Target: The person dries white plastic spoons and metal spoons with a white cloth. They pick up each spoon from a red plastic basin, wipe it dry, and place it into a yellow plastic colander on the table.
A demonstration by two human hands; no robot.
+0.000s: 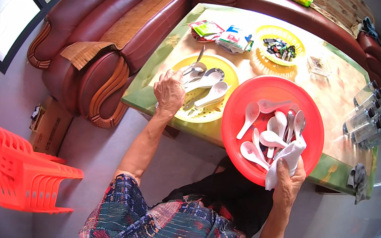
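Observation:
A yellow perforated basket [230,78] holds white soup spoons [213,94] and some metal spoons. My left hand [171,91] is at its left rim with bent fingers, close to the spoon handles; whatever lies under the fingers is hidden. To the right, a large red basin [236,126] overhangs the near table edge. Several white soup spoons [251,116] and metal spoons lie inside it. My right hand [288,175] grips a folded white cloth [286,163] over the basin's near right side. The cloth touches or nearly touches the spoons there.
Behind the baskets on the marbled table [155,89] are snack packets [234,38], a yellow basket [302,39] of small dark packets and a clear box [317,66]. Glass jars [368,116] and a grey rag [358,181] line the right. Stacked red chairs [25,168] stand left.

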